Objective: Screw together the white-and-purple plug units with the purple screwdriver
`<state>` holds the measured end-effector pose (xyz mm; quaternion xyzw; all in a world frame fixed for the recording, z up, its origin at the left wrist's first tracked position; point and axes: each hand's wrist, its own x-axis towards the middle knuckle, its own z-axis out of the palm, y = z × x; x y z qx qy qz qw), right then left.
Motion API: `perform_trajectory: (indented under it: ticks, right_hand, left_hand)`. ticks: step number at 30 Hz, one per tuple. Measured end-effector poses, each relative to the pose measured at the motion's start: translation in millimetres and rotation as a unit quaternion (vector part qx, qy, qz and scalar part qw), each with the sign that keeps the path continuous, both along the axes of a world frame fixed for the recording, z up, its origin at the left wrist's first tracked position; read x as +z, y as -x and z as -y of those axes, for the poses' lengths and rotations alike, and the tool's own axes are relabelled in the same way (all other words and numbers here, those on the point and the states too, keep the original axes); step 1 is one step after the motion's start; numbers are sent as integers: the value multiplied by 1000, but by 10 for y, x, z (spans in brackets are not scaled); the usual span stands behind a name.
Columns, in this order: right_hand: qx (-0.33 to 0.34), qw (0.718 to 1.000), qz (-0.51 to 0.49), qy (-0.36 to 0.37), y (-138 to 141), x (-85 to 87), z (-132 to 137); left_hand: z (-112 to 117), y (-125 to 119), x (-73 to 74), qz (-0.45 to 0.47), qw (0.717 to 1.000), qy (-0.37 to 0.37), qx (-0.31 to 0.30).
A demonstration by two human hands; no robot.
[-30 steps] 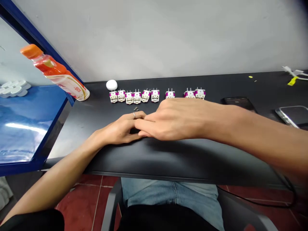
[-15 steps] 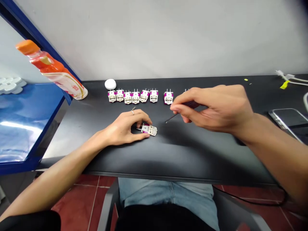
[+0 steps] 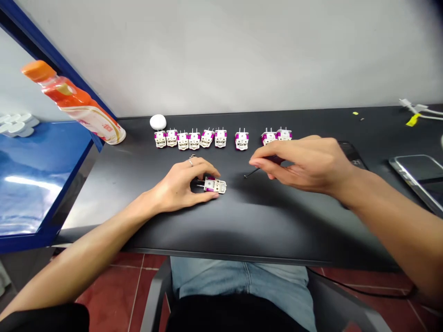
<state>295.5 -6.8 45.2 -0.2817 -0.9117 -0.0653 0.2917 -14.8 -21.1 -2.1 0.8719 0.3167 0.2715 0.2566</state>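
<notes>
Left hand (image 3: 180,186) pins one white-and-magenta plug insert (image 3: 214,185) to the black tabletop (image 3: 277,221), right hand (image 3: 304,163) pinches a thin dark screwdriver (image 3: 258,168) beside it, nine similar plug inserts (image 3: 194,139) lining the far edge.

left hand (image 3: 180,186) gripping plug (image 3: 214,185), right hand (image 3: 304,161) holding screwdriver (image 3: 258,168)

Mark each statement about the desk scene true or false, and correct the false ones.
1. The left hand holds a plug part lying on the desk. True.
2. The right hand holds a thin screwdriver. True.
3. The screwdriver tip is inside the plug part. False: the tip is apart from it, to its right.
4. The row of plug parts stands along the front edge of the desk. False: it stands near the back, by the wall.
5. An orange bottle leans at the desk's left end. True.
6. The phone lies left of the bottle. False: it lies at the far right.
</notes>
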Motion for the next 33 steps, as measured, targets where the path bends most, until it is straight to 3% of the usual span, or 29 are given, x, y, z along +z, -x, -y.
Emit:
perform_trajectory:
  ticks: [7, 10, 13, 16, 22, 26, 33]
  right_hand:
    - [-20, 999, -8, 42, -49, 29, 7]
    - [-16, 1000, -20, 18, -23, 55, 29]
    - [-22, 999, -38, -14, 74, 116, 73]
    - [-25, 998, -50, 10, 229, 190, 110]
    - [32, 997, -55, 41, 451, 246, 115]
    - [39, 996, -56, 52, 464, 226, 119]
    - [79, 992, -98, 0, 461, 186, 92]
  left_hand:
    - [10, -35, 15, 2, 999, -33, 9]
    - [24, -51, 24, 0, 999, -45, 22]
    - [38, -71, 21, 3, 998, -53, 34]
    - [40, -84, 1, 18, 997, -65, 33]
    - [33, -83, -22, 53, 993, -105, 13]
    - [49, -75, -15, 43, 996, -72, 22]
    - [74, -73, -43, 72, 997, -4, 34]
